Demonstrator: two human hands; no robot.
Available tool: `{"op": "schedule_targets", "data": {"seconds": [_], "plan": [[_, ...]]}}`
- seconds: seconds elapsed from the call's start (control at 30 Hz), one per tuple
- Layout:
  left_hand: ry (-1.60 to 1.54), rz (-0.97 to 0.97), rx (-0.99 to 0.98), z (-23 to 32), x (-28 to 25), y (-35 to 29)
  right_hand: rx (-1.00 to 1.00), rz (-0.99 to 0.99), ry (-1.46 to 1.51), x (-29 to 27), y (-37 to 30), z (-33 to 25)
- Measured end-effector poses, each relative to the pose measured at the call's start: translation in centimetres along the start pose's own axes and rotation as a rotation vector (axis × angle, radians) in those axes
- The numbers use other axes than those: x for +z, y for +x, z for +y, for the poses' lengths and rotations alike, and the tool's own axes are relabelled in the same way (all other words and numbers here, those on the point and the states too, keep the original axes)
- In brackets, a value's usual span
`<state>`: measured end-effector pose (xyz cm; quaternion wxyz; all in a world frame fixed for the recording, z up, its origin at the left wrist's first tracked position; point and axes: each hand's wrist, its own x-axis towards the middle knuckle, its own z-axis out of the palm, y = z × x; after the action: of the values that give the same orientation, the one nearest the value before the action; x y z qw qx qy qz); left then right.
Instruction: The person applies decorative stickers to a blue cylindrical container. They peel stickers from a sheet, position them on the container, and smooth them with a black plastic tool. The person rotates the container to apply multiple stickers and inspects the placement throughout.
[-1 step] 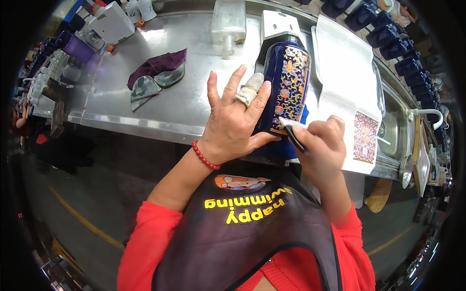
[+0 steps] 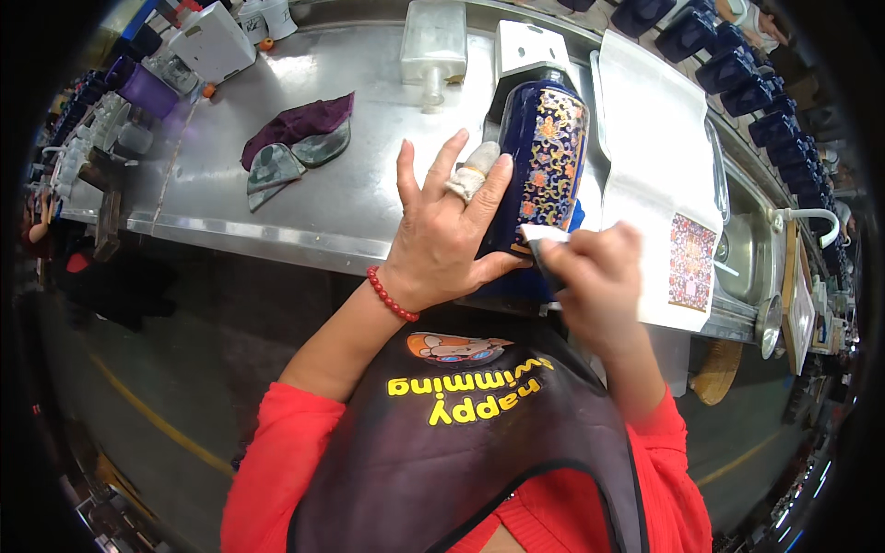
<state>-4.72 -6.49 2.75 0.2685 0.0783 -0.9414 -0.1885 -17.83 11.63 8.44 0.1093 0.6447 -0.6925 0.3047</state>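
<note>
l hand point(image 2: 442, 226) spread against blue btl point(image 2: 520, 152), r hand point(image 2: 597, 276) pinching white-tipped tool point(image 2: 546, 234) at its floral panel point(image 2: 555, 152).

Can see the right hand point(image 2: 597, 276) only blurred. Cannot identify the white-tipped tool point(image 2: 542, 236) in its grip. Cannot see part of the blue bottle point(image 2: 551, 143), covered by the left hand point(image 2: 441, 226), nor all of the dark vessel point(image 2: 643, 13) far beyond the right, past the top edge. Cannot resolve the tiny patterned panel point(image 2: 690, 263) right of both.
</note>
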Motion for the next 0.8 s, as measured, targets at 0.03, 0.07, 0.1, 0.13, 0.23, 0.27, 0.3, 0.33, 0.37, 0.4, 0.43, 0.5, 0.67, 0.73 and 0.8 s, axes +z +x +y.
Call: {"op": "schedule_targets", "data": {"seconds": [0.03, 0.07, 0.1, 0.13, 0.23, 0.27, 0.3, 0.33, 0.37, 0.4, 0.43, 0.5, 0.67, 0.73, 0.8], "plan": [[-0.05, 0.02, -0.004, -0.1, 0.4, 0.0, -0.028, -0.094, 0.019, 0.2, 0.0, 0.0], [-0.102, -0.027, -0.058, -0.2, 0.7, -0.1, -0.122, -0.112, 0.194, 0.2, -0.1, -0.1], [-0.112, -0.028, -0.06, -0.3, 1.2, -0.4, -0.134, -0.079, 0.284, 0.3, -0.2, -0.1], [-0.134, -0.016, -0.062, -0.5, 1.6, -0.4, -0.029, -0.014, 0.171, 0.3, -0.2, 0.0], [-0.26, -0.077, -0.084, -0.9, 2.0, -1.1, -0.001, -0.131, -0.064, 0.1, -0.3, 0.2], [-0.339, -0.117, -0.099, -1.0, 1.8, -1.3, -0.028, -0.127, 0.144, -0.2, -0.3, 0.4], [-0.418, -0.145, -0.11, -1.1, 1.7, -1.4, -0.047, -0.205, 0.315, -0.4, -0.5, 0.4], [-0.53, -0.176, -0.123, -1.1, 1.5, -1.5, 0.036, -0.119, 0.428, -0.4, -0.6, 0.6], [-0.543, -0.187, -0.172, -1.0, 1.5, -1.3, 0.185, -0.017, 0.509, -0.6, -0.7, 0.8], [-0.568, -0.179, -0.227, -0.8, 1.7, -1.2, 0.379, 0.014, 0.545, -0.4, -0.9, 1.0], [-0.593, -0.173, -0.285, -0.6, 1.8, -1.0, 0.519, 0.097, 0.594, -0.3, -1.1, 1.2], [-0.507, -0.186, -0.307, 0.0, 2.0, -0.8, 0.547, 0.109, 0.61, 0.2, -1.5, 1.7], [-0.56, -0.173, -0.294, -0.1, 2.2, -0.9, 0.544, 0.126, 0.468, 1.2, -1.6, 2.3], [-0.562, -0.199, -0.298, -0.4, 2.3, -1.1, 0.369, 0.111, 0.275, 1.2, -1.4, 2.1], [-0.588, -0.21, -0.29, -0.8, 2.5, -1.4, 0.154, 0.045, 0.013, 0.9, -1.1, 1.8]]}}
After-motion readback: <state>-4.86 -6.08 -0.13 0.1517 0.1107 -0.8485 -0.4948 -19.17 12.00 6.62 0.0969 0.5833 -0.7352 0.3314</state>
